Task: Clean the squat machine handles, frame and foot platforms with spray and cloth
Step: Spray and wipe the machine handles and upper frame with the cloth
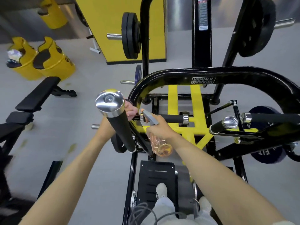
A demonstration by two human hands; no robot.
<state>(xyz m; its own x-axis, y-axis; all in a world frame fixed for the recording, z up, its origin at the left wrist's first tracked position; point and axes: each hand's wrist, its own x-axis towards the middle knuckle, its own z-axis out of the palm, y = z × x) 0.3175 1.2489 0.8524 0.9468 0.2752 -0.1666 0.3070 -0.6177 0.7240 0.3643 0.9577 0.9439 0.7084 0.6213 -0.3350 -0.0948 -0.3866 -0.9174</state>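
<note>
The black and yellow squat machine frame (227, 73) fills the middle and right. A black handle with a chrome cap (116, 120) rises at the left and hides most of my left hand (108, 123). That hand holds a pink cloth (131, 109) against the frame's curved left tube. My right hand (159, 127) grips a clear amber spray bottle (162, 146), its grey nozzle pointing up-left at a short horizontal black grip (170, 118). Two more chrome-capped handles (227, 123) stick out at the right. My feet stand on the black foot platform (154, 172).
Yellow bins (47, 59) stand on the grey floor at the far left. A black bench (39, 95) lies to the left. Weight plates (130, 35) hang on the machine's pegs behind, and a blue plate (266, 151) sits at the right. A cable dangles near my legs.
</note>
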